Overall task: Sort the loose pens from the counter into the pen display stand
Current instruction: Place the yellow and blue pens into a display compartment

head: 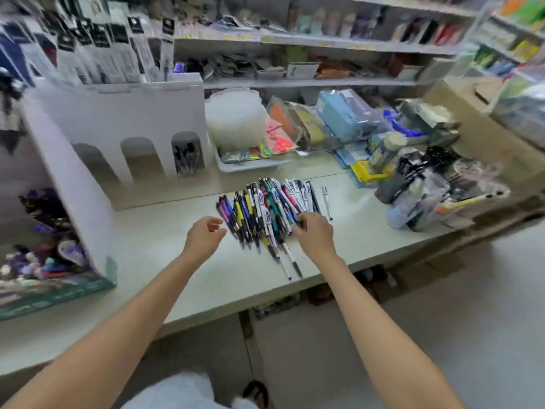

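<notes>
**Operator:** Where are the task items?

**Inspector:** The pile of loose multicoloured pens (265, 214) lies flat on the pale worktop (165, 261), near the centre of the view. The white cardboard pen display stand (118, 119) stands upright at 10 o'clock from the pile, well apart from it, at the rear of the worktop. It has three arched compartments. The rightmost holds dark pens (188, 156); the contents of the other two cannot be made out.

**Operator:** What is the left hand doing?

**Inspector:** The left hand (203, 234) hovers at 8 o'clock of the pile, just beside its left edge. The nearest pens lie at 2 o'clock from it. Its fingers are loosely curled and released, grasping nothing.

**Operator:** And the right hand?

**Inspector:** The right hand (314, 234) is at 4 o'clock of the pile, palm down. Its fingertips (300, 219) touch the pens at the near right edge, and the pile extends toward 11 o'clock from the hand. I cannot tell whether the fingers grasp a pen.

**Operator:** Any strays?

**Inspector:** A single white pen (327, 202) lies apart at 3 o'clock of the pile, at 1 o'clock from the right hand.
</notes>
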Demonstrator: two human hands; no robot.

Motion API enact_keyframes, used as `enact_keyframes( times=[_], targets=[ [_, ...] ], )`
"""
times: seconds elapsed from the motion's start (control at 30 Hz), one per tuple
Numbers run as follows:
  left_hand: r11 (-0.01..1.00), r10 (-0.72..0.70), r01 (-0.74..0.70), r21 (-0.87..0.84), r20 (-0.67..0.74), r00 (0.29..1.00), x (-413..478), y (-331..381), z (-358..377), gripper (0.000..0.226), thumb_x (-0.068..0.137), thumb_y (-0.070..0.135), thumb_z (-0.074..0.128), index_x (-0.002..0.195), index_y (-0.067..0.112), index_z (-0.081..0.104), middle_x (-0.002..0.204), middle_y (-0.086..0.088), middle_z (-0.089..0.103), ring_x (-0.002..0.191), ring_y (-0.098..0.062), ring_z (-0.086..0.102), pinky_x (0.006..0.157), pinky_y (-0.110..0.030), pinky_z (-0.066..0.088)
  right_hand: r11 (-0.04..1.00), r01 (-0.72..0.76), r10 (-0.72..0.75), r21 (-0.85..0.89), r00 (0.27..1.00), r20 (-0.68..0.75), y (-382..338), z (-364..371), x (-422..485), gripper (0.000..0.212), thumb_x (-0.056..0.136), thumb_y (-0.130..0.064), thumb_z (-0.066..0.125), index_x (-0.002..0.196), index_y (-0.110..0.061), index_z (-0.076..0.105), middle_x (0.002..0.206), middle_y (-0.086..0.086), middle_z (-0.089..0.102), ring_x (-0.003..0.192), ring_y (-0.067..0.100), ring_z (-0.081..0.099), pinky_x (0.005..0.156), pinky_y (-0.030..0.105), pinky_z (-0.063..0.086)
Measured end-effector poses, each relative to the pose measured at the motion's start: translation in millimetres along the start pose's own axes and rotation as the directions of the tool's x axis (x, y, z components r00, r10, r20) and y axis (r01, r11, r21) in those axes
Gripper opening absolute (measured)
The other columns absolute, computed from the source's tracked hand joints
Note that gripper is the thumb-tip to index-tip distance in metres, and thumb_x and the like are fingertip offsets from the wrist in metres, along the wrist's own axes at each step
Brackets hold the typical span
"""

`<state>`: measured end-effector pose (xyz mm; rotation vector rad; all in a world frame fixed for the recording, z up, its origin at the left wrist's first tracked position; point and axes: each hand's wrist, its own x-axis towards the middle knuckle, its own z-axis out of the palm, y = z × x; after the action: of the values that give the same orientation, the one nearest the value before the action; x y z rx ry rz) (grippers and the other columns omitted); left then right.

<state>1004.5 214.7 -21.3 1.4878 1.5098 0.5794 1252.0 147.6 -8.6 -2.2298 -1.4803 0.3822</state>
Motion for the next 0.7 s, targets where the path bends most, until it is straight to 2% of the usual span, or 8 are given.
enact_keyframes(
  times=[0.1,0.17,0.23,0.33,0.43,0.53,0.6,0.7],
  targets=[
    [0.996,-0.073,0.075,0.041,-0.034,0.997,24.4,6.1,24.5,0.04,0.095,0.025,0.062,0.131,0.007,0.056,0.131,-0.012,0.058,0.116,-0.024,0.055,0.097,-0.035,0.044,0.999,0.001,-0.002,0.037,1.0,0.025,16.0,1.9,26.9,0.021,0.093,-0.027,0.065,0.111,-0.016,0.065,0.115,0.003,0.062,0.107,0.024,0.057,0.095,0.039,0.041],
    [0.986,-0.139,0.14,0.094,-0.018,0.99,42.5,8.4,38.2,0.065,0.091,0.043,0.065,0.141,0.007,0.045,0.143,-0.015,0.046,0.128,-0.03,0.047,0.107,-0.042,0.04,0.998,0.018,-0.02,0.053,0.999,0.032,21.0,4.0,45.2,0.025,0.092,-0.026,0.065,0.113,-0.014,0.064,0.116,0.004,0.062,0.109,0.024,0.055,0.098,0.041,0.041],
    [0.96,-0.211,0.207,0.189,0.002,0.977,59.4,6.5,51.3,0.09,0.081,0.059,0.069,0.146,0.007,0.035,0.146,-0.016,0.039,0.134,-0.033,0.039,0.111,-0.045,0.035,0.998,0.031,-0.033,0.048,0.998,0.055,24.0,7.8,62.6,0.028,0.093,-0.028,0.064,0.118,-0.014,0.063,0.12,0.004,0.061,0.115,0.024,0.051,0.101,0.041,0.039],
    [0.938,-0.302,0.302,0.17,-0.027,0.953,78.0,1.0,70.2,0.108,0.073,0.07,0.069,0.149,0.005,0.025,0.148,-0.019,0.035,0.137,-0.035,0.034,0.112,-0.048,0.034,0.997,0.065,-0.069,0.041,0.992,0.106,26.2,13.3,87.2,0.031,0.093,-0.028,0.063,0.122,-0.015,0.062,0.125,0.003,0.06,0.12,0.023,0.049,0.103,0.037,0.034],
    [0.92,-0.362,0.374,0.117,-0.113,0.925,90.4,5.2,87.7,0.109,0.08,0.067,0.063,0.152,0.001,0.014,0.155,-0.019,0.026,0.143,-0.036,0.024,0.114,-0.048,0.029,0.99,0.135,-0.138,0.042,0.986,0.09,25.5,17.9,110.5,0.03,0.092,-0.024,0.063,0.121,-0.016,0.063,0.124,0.002,0.06,0.121,0.022,0.048,0.101,0.033,0.03],
    [0.899,-0.428,0.437,0.038,-0.143,0.892,98.2,14.1,100.5,0.11,0.084,0.066,0.059,0.155,0.003,0.003,0.16,-0.016,0.013,0.147,-0.035,0.012,0.115,-0.051,0.023,0.979,0.196,-0.2,0.061,0.977,0.075,25.5,27.9,127.2,0.029,0.092,-0.022,0.064,0.12,-0.015,0.063,0.123,0.003,0.06,0.121,0.023,0.049,0.103,0.033,0.029],
    [0.88,-0.465,0.474,0.019,-0.165,0.87,103.2,18.3,108.6,0.11,0.084,0.065,0.06,0.155,0.004,0.003,0.16,-0.016,0.013,0.147,-0.035,0.013,0.114,-0.052,0.025,0.964,0.262,-0.265,0.043,0.958,0.108,26.8,38.2,136.3,0.034,0.092,-0.028,0.063,0.124,-0.016,0.061,0.13,0.004,0.056,0.127,0.024,0.045,0.109,0.037,0.027],
    [0.858,-0.497,0.513,0.018,-0.216,0.84,109.7,19.7,119.9,0.103,0.084,0.063,0.062,0.153,0.003,0.014,0.155,-0.018,0.023,0.143,-0.035,0.022,0.112,-0.049,0.029,0.927,0.375,-0.364,-0.014,0.907,0.214,32.0,56.7,149.1,0.051,0.095,-0.045,0.054,0.141,-0.022,0.047,0.152,0.006,0.035,0.145,0.023,0.024,0.119,0.048,0.014]
  ],
)
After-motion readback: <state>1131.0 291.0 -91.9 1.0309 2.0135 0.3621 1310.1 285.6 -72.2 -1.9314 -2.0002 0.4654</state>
